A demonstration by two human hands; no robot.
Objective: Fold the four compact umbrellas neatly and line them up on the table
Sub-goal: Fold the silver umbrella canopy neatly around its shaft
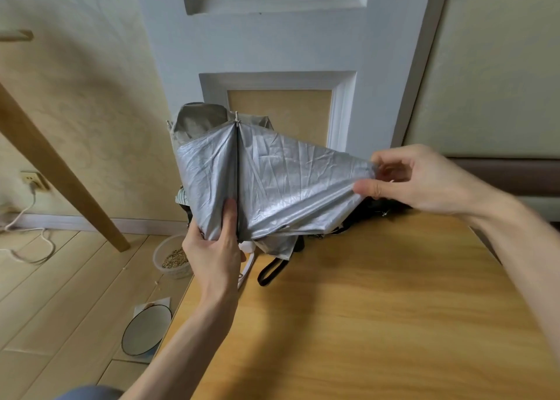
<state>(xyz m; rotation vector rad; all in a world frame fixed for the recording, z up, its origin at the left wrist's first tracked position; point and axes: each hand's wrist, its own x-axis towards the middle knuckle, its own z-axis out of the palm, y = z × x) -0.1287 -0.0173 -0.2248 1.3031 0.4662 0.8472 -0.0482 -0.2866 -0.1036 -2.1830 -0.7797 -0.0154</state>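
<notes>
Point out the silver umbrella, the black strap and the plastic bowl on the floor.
silver umbrella (272,181), head view, stretched canopy panel
black strap (261,280), head view, loop's lower end
plastic bowl (174,274), head view, front wall

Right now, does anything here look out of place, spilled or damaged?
Yes, on the floor left of the table: a plastic bowl of grain-like stuff stands there, with a few bits scattered beside it, and a round plate lies on paper. The silver umbrella is only creased.

left grip (212,252) clasping, right grip (424,181) pinching
</notes>
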